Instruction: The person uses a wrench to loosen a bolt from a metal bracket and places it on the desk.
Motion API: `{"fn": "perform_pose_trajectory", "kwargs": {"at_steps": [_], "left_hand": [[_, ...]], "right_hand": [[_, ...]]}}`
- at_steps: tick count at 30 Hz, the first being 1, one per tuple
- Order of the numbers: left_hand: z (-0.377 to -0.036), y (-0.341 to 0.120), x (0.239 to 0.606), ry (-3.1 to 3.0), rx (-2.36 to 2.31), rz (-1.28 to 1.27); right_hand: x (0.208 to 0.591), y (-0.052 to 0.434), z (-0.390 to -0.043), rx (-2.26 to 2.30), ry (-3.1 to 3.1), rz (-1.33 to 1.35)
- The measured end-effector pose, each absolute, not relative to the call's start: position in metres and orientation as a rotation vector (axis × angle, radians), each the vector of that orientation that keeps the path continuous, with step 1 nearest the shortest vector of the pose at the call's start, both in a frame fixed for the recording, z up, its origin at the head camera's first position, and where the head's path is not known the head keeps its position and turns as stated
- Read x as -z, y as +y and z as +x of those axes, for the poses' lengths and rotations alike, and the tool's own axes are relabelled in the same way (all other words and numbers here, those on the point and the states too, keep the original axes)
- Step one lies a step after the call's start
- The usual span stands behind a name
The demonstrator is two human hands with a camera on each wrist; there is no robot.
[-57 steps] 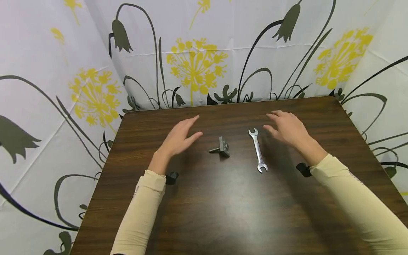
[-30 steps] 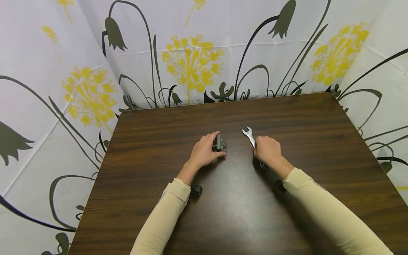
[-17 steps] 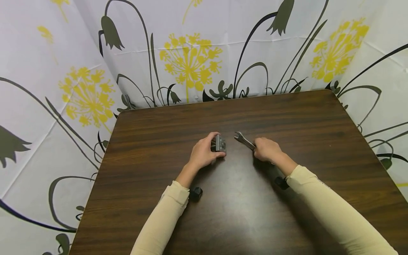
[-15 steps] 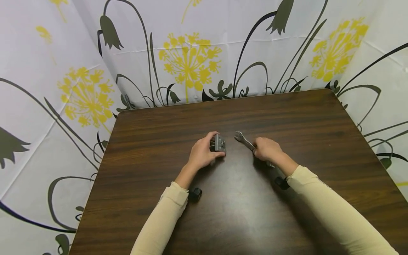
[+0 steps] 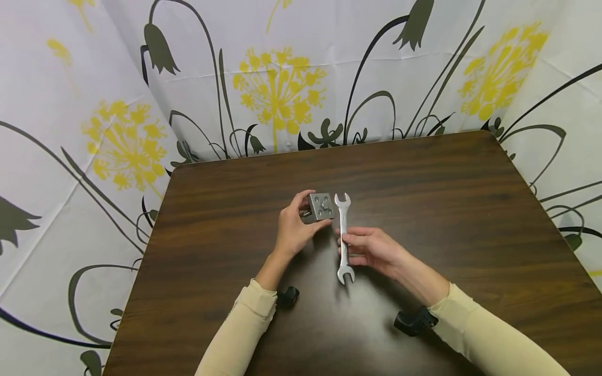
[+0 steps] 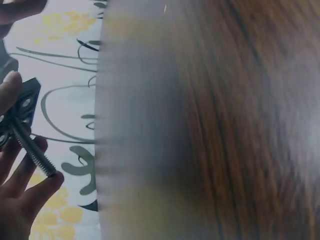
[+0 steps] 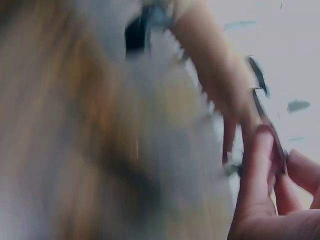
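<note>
from the head view we see our left hand point(image 5: 292, 230) lifted over the middle of the dark wooden table point(image 5: 470, 209), fingers and thumb curled round a small grey metal block point(image 5: 321, 206) whose square face, marked with several holes, is turned up toward us. our right hand point(image 5: 371, 249) sits just beside it and nearer to us, pinching the shank of a silver double-ended wrench point(image 5: 344, 238) between thumb and fingertips. the wrench stands roughly lengthwise away from us, its far open end just beside the block's right edge; whether the two touch we cannot tell. its near end pokes out below the hand, above the table.

the left wrist view gives us what the head view hides: a threaded bolt point(image 6: 34, 151) runs out of the back of the block point(image 6: 21, 106) and lies across our fingers point(image 6: 35, 185), which are loosely curled beneath it. here the table edge and the flowered cloth point(image 6: 65, 60) show behind the hand, though the wood is smeared.

the right wrist view is badly blurred. we make out our fingertips point(image 7: 260, 165) pressed together on a thin dark strip that is likely the wrench point(image 7: 265, 125), with our other forearm beyond; the block cannot be picked out there.

back in the head view, the white cloth with yellow and grey flowers point(image 5: 277, 89) hangs round the table on three sides, and a black wrist strap point(image 5: 414, 321) shows at our right cuff.
</note>
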State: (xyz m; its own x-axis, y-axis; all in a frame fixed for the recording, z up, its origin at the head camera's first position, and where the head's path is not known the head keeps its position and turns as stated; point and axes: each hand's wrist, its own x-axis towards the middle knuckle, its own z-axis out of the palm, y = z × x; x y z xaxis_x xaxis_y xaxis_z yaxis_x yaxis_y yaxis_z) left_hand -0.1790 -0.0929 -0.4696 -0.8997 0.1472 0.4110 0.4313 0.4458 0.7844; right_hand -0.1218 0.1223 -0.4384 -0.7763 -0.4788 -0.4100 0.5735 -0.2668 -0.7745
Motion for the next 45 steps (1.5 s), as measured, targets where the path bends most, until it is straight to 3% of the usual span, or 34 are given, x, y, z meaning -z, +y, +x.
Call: {"fn": "perform_pose_trajectory", "kwargs": {"at_steps": [7, 20, 32, 45], "left_hand": [[-0.168, -0.082, 0.455, -2.191, 1.578, -0.530], [-0.152, -0.070, 0.429, -2.003, 1.640, -0.498], [-0.151, -0.077, 0.423, -2.096, 1.632, -0.611], [-0.152, -0.087, 0.411, -2.308, 1.642, -0.750]], "right_hand": [[0.430, 0.088, -0.100, 2.239, 1.005, 0.168], [0.428, 0.064, -0.091, 2.332, 0.841, 0.147], [0.428, 0.093, -0.103, 2.074, 1.337, 0.053], [0.415, 0.138, -0.129, 1.473, 2.129, -0.368]]}}
